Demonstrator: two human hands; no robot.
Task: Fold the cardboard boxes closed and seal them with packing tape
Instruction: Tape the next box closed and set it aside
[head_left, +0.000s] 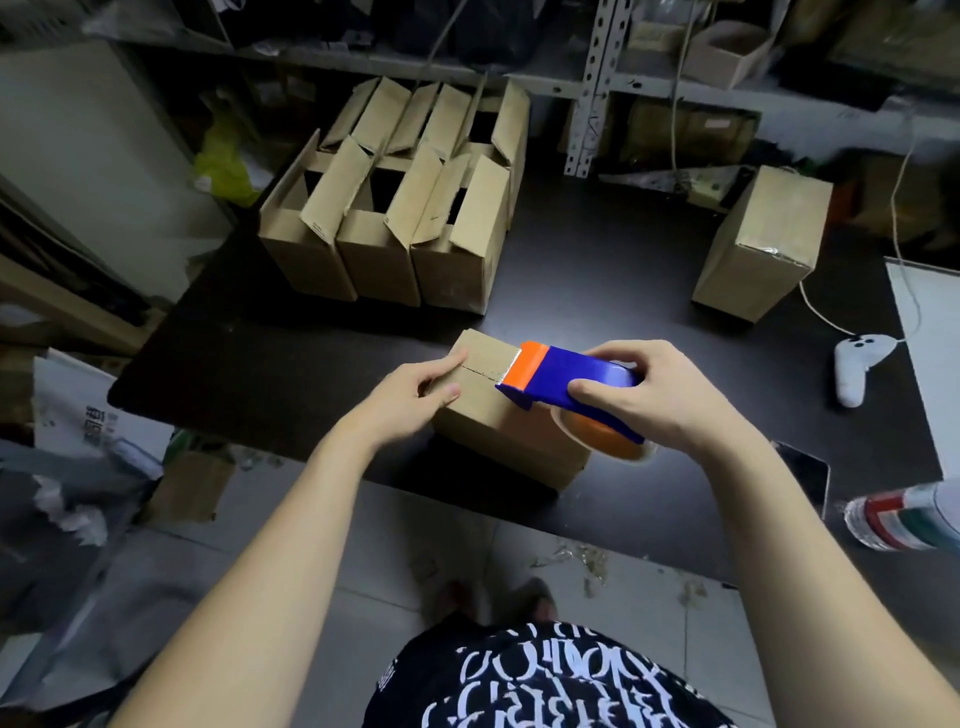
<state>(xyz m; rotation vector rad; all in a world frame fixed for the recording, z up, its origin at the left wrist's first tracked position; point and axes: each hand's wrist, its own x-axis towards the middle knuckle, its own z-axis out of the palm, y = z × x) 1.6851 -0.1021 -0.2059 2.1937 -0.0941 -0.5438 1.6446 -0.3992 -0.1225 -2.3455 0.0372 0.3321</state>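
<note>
A small cardboard box (498, 431) lies on the dark table (311, 353) near its front edge, flaps folded shut with the seam showing on top. My left hand (415, 400) presses on the box's left end, fingers over the flaps. My right hand (649, 395) grips a blue and orange tape dispenser (566, 382), its toothed orange front resting on the box top at the seam. Several open boxes (400, 208) with raised flaps stand in a cluster at the back of the table. A closed, taped box (763, 244) stands at the back right.
A white game controller (854, 364) with a cable lies at the right. A dark phone (805, 473) and a plastic bottle (904, 519) sit near the right front edge. Metal shelving (592, 83) full of clutter runs behind. Bags and paper lie on the floor at the left.
</note>
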